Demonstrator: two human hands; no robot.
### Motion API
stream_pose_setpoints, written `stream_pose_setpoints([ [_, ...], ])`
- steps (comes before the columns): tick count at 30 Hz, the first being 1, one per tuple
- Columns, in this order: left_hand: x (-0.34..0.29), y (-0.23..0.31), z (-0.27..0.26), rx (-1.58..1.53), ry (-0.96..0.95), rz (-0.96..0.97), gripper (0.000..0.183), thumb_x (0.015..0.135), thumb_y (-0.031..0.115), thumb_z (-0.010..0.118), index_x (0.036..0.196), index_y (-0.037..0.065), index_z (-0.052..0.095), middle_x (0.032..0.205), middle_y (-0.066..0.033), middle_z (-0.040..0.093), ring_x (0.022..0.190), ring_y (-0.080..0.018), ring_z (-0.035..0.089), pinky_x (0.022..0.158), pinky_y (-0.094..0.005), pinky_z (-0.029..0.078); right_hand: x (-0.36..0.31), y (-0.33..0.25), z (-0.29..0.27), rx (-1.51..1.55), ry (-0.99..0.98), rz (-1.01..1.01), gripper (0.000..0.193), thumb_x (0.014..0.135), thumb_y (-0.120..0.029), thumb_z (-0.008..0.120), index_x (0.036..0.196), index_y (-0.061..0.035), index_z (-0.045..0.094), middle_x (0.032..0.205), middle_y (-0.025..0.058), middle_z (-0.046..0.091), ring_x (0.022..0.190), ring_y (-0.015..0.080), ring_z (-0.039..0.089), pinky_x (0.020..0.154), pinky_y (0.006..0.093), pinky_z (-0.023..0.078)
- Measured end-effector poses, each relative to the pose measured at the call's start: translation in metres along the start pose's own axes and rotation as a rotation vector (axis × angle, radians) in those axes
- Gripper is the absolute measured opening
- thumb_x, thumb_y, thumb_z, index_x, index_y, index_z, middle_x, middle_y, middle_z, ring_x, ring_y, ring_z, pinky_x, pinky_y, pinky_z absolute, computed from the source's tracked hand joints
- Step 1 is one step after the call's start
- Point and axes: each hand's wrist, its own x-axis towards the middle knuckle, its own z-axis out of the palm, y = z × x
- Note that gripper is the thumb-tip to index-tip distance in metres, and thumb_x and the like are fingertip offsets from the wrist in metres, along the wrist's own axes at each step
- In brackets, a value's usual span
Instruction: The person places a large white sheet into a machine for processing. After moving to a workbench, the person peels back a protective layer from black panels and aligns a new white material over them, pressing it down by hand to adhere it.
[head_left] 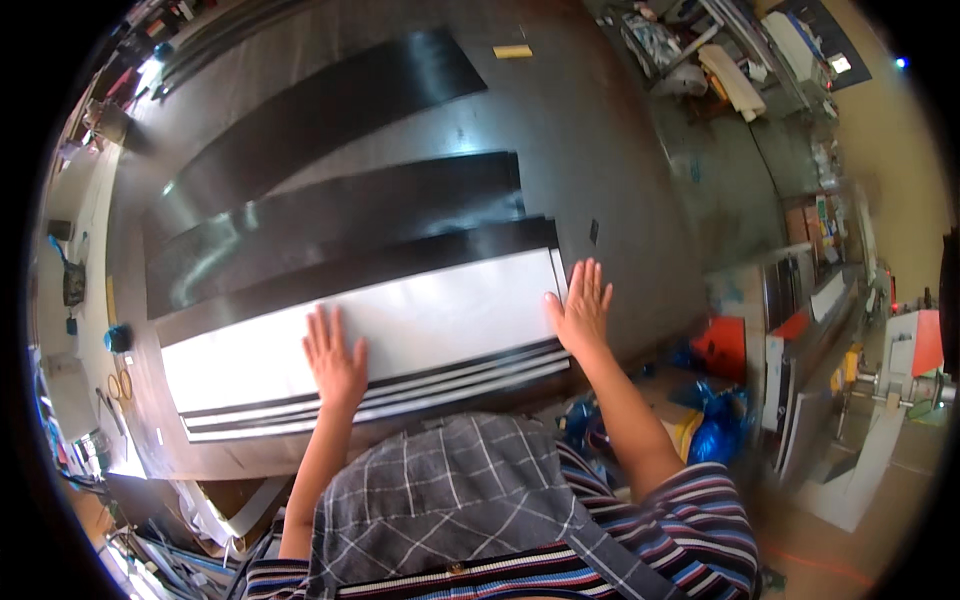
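A long white strip [440, 305] lies across the dark table, on top of black and white strips [470, 370] whose edges show in steps along its near side. My left hand [335, 358] rests flat on the white strip left of its middle, fingers spread. At the strip's right end is my right hand [583, 310], its fingers stretched out and the thumb at the strip's corner. Just beyond the white strip lie black sheets [350, 220], glossy and partly overlapping. Neither hand grips anything.
Farther off on the table [630, 200] lie another long black sheet [330, 110] and a small yellow piece [513, 51]. Scissors [120, 385] sit at the left edge. Blue plastic [718, 420] and a red-orange panel [722, 347] are at the right, by a machine [900, 385].
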Motion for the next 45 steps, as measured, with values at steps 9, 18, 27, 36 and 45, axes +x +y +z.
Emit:
stream_pose_setpoints([
  [9,0.151,-0.058,-0.039,0.072,0.325,-0.047,0.061,0.091,0.034,0.055,0.144,0.011,0.033,0.151,-0.0154,0.027,0.142,-0.0313,0.019,0.113,-0.0492,0.017,0.249,-0.107,0.000,1.073,0.150,-0.069,0.048,0.091,-0.031,0.053,0.122,0.0058,0.051,0.120,0.0231,0.058,0.111,0.0338,0.056,0.097,0.0389,0.042],
  [18,0.281,-0.067,-0.052,0.121,0.088,-0.176,0.071,0.091,0.046,0.049,0.146,0.007,0.028,0.154,-0.0136,0.022,0.143,-0.0270,0.017,0.115,-0.0457,0.015,0.426,-0.118,0.036,0.813,-0.008,0.025,0.032,0.084,-0.021,0.060,0.106,0.0019,0.065,0.102,0.0163,0.067,0.099,0.0269,0.063,0.083,0.0374,0.049],
  [27,0.263,-0.064,-0.039,0.090,0.114,-0.039,0.069,0.091,0.043,0.048,0.146,0.006,0.028,0.154,-0.0127,0.021,0.143,-0.0256,0.016,0.115,-0.0440,0.014,0.381,-0.091,-0.003,0.567,-0.036,0.196,0.035,0.073,-0.017,0.072,0.103,-0.0003,0.065,0.097,0.0180,0.068,0.096,0.0295,0.065,0.081,0.0383,0.052],
  [36,0.258,-0.056,-0.040,0.058,0.079,0.022,0.064,0.091,0.039,0.051,0.144,0.007,0.032,0.153,-0.0107,0.024,0.143,-0.0264,0.017,0.114,-0.0450,0.016,0.322,-0.095,-0.026,0.859,0.129,0.238,0.050,0.071,-0.007,0.067,0.118,0.0022,0.053,0.114,0.0194,0.060,0.102,0.0280,0.060,0.086,0.0353,0.048],
  [45,0.228,0.024,-0.050,-0.818,0.285,-0.331,0.036,0.088,0.036,0.058,0.083,0.001,0.065,0.084,-0.0132,0.068,0.082,-0.0315,0.065,0.073,-0.0414,0.051,0.244,-0.146,-0.184,0.968,0.221,-0.268,0.033,0.087,-0.005,0.056,0.118,0.0075,0.056,0.103,0.0133,0.066,0.093,0.0132,0.061,0.080,0.0269,0.047],
])
